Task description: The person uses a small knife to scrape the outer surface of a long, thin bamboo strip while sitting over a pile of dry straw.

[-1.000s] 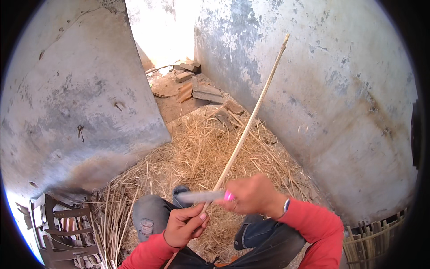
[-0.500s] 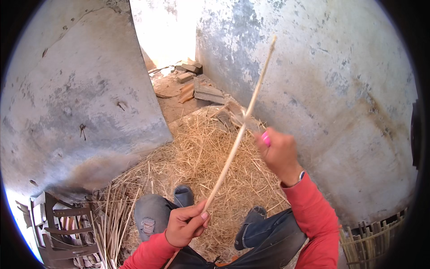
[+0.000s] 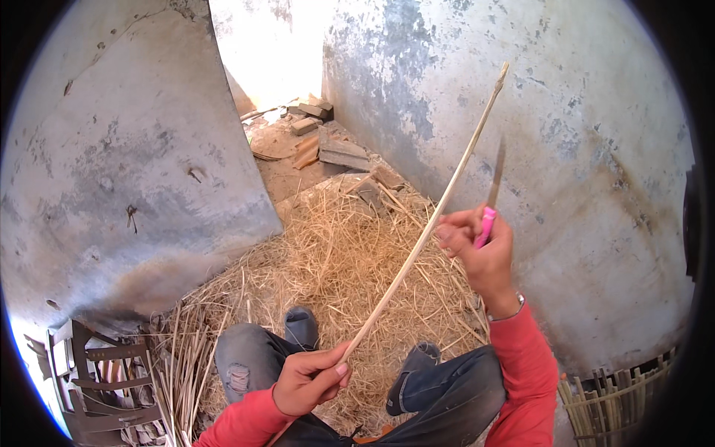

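Observation:
A long pale stick (image 3: 421,242), slim like a stripped cane, slants up and to the right in front of me. My left hand (image 3: 313,378) pinches it near its lower end, between thumb and fingers. The upper tip is frayed and rises before the right wall. In my right hand (image 3: 480,246) is a knife (image 3: 489,208) with a pink handle, its narrow blade pointing upward and a little blurred. The thumb and index finger of that hand reach toward the stick's middle; whether they touch it I cannot tell.
Straw and shavings (image 3: 335,276) cover the floor between my legs. A bundle of sticks (image 3: 186,350) lies left, beside a dark wooden chair (image 3: 104,380). A slatted basket (image 3: 614,402) stands at lower right. Bricks (image 3: 342,154) lie by the bright doorway; walls rise both sides.
The stick's upper end has swung to the right. My right hand has moved right, and the knife, earlier blurred across the stick, now points upward apart from it. My left hand keeps its hold.

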The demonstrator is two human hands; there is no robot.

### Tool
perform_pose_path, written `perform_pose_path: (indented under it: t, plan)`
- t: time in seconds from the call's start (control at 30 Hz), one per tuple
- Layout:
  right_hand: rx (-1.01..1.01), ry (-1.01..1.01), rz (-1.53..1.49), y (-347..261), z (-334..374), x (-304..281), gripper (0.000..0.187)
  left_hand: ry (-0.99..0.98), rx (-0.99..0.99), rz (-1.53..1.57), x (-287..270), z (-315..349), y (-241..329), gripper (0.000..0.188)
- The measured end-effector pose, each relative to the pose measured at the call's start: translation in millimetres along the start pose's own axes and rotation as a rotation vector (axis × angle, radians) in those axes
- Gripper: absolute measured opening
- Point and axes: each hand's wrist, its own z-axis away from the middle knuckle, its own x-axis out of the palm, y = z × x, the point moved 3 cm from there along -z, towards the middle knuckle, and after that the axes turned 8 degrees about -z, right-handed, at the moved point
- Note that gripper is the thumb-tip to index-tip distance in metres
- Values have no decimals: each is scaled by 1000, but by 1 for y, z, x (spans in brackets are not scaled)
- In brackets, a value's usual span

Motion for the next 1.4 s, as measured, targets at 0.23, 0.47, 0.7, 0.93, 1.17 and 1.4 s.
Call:
perform_pose_path:
  t: [0.23,0.47,0.7,0.93,1.17,1.4]
  plan:
    - [107,-205,-207,-11,28,44,41,19,24,-59,7,-11,-8,44]
    - [136,-179,-113,6,36,51,35,265,615,-714,21,-22,83,53]
    - [249,-65,-163,35,29,36,40,-205,746,-480,106,-32,166,63]
    - [203,-91,-156,34,32,32,41,-219,994,-60,109,-39,158,61]
    - [155,-8,-221,13,21,4,41,114,644,-670,39,-52,120,64]
    - [134,-56,-106,9,21,15,37,-221,-153,-281,31,-57,33,56]
